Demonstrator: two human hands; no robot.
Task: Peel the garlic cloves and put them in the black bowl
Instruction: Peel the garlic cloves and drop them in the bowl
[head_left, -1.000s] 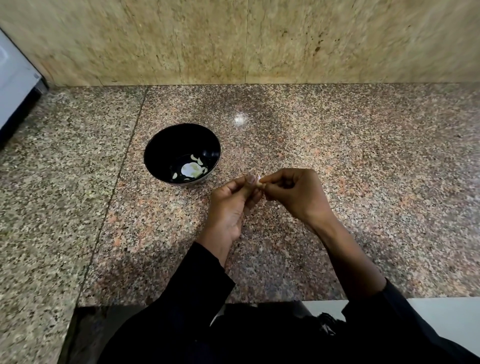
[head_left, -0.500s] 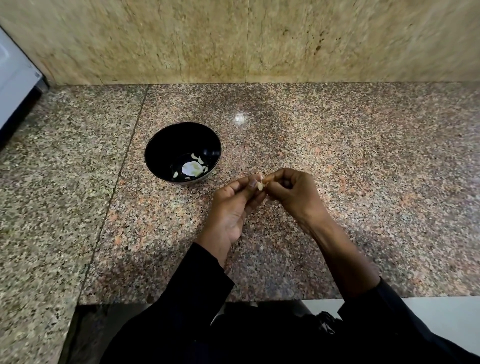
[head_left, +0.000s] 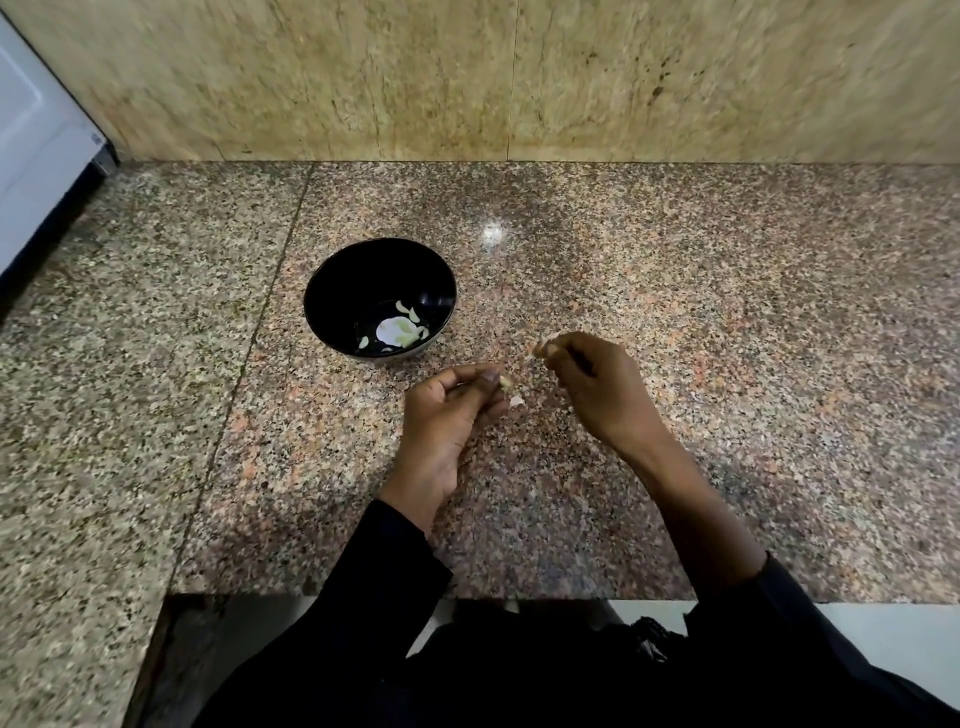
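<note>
Garlic clove (head_left: 505, 383): pinched at left hand (head_left: 451, 415) fingertips. Right hand (head_left: 597, 387), formerly touching left, now drawn apart, pinching torn skin (head_left: 540, 348). Peeling advancing; black bowl (head_left: 379, 299) beyond left hand, holding peeled cloves.

Single head-worn wide-angle view, looking forward and steeply down at granite counter (head_left: 727, 322), close above both hands; marble backsplash (head_left: 467, 78) across top, wearer's dark sleeves at bottom edge.
</note>
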